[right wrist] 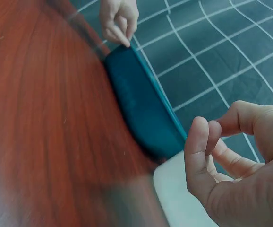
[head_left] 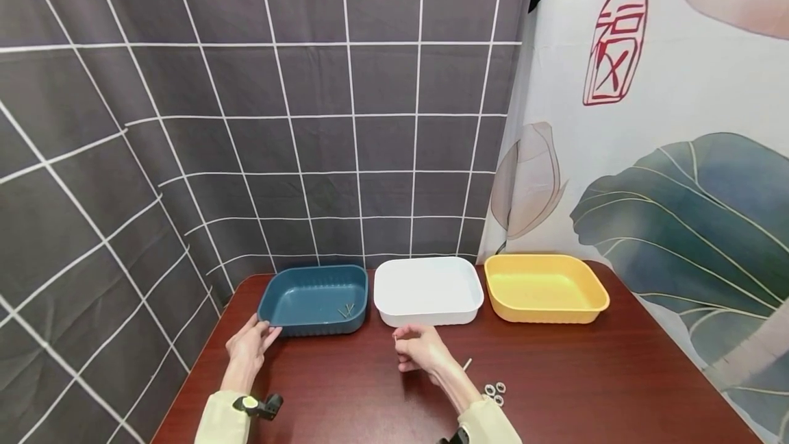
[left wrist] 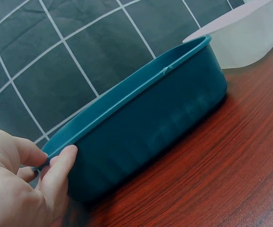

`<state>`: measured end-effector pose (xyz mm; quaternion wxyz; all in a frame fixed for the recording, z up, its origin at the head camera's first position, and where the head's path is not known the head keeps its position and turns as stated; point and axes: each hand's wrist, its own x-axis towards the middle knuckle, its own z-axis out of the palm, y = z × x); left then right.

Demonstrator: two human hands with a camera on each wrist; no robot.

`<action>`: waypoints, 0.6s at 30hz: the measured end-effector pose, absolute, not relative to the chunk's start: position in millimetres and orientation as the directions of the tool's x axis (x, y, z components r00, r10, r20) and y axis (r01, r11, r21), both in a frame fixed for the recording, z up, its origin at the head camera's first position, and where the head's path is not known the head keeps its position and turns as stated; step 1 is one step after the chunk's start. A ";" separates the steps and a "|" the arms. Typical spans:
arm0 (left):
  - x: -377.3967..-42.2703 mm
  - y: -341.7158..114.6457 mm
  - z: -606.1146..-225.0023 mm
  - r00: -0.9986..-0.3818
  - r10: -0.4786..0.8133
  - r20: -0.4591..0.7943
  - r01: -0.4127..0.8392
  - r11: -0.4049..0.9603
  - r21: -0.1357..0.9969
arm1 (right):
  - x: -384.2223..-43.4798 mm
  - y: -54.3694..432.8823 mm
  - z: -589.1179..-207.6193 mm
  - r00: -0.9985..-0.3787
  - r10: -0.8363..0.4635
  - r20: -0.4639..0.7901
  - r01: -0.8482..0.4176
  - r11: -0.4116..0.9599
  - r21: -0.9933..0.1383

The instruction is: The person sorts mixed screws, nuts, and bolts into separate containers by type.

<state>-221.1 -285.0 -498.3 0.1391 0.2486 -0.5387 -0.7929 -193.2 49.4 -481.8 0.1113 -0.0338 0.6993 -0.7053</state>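
A big dark grey cloth point(head_left: 314, 74) with white lines hangs at the back, next to a white cloth point(head_left: 557, 60) with leaves and a flower on it. In front is a red-brown bench point(head_left: 345, 396). Three trays stand in a row at its far side: a yellow tray point(head_left: 548, 315) on the right, a white tray point(head_left: 428, 318) in the middle, and a blue tray point(head_left: 314, 328) on the left. The left hand point(head_left: 248, 344) grips the rim of the blue tray at its near left corner, thumb and fingers pinched together. The right hand point(head_left: 424, 351) is just in front of the white tray, fingers bent and tips meeting; I cannot tell if something tiny is between them. A few shiny rings point(head_left: 501, 386) lie on the bench by the right wrist. Near them is one thin pin point(head_left: 467, 364), and some small screws point(head_left: 349, 309) lie inside the blue tray.
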 end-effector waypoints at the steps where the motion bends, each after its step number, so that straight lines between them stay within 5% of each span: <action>1: -221.0 -285.0 -498.6 -0.836 -0.491 -0.244 -0.046 -0.380 0.924 | -196.1 45.0 -480.1 -0.972 -0.210 -0.108 0.111 0.000 -0.994; 18: -221.1 -285.3 -498.1 -0.837 -0.484 -0.254 -0.060 -0.381 0.922 | -268.4 -33.3 -458.3 -0.969 -0.173 -0.175 0.187 -0.054 -0.981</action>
